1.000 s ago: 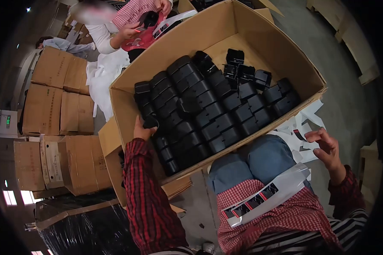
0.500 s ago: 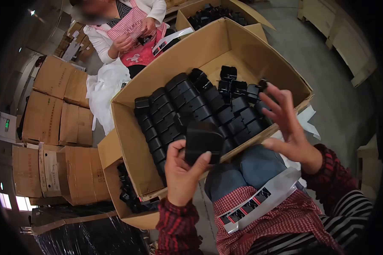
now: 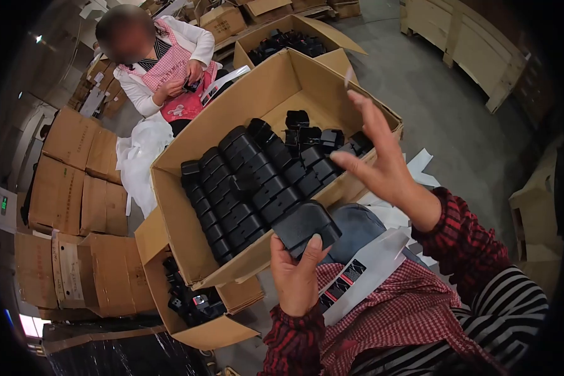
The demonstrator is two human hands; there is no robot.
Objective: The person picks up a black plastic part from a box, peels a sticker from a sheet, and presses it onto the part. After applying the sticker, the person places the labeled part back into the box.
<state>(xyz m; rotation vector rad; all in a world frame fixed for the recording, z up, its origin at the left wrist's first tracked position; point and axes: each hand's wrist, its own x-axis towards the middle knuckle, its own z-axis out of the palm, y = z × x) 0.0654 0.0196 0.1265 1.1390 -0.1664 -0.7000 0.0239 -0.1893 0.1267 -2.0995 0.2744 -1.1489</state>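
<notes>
Black plastic, by the look of it: got a smooth part (image 3: 302, 227) clamped between the thumb and fingers of the left hand (image 3: 296, 281), just above the lap by the big carton (image 3: 232, 276). Held near its lower edge, probably to leave the broad face uncovered. Not gripping the part with the right hand (image 3: 391, 172), just holding it up by the carton with thumb and fingers spread apart. Can see a small pale bit (image 3: 348, 78) at the index fingertip, but can't tell what, too blurred. Got a label strip (image 3: 377, 255) lying over the apron (image 3: 413, 296) too, presumably for easy reach, and dark parts (image 3: 235, 188) packed in rows inside the carton, likely to save space. Compared with half a second ago, holding the part lower in view, farther right and tilted differently; also seeing the right hand higher up, and more of the small box (image 3: 216, 332) at lower left.
</notes>
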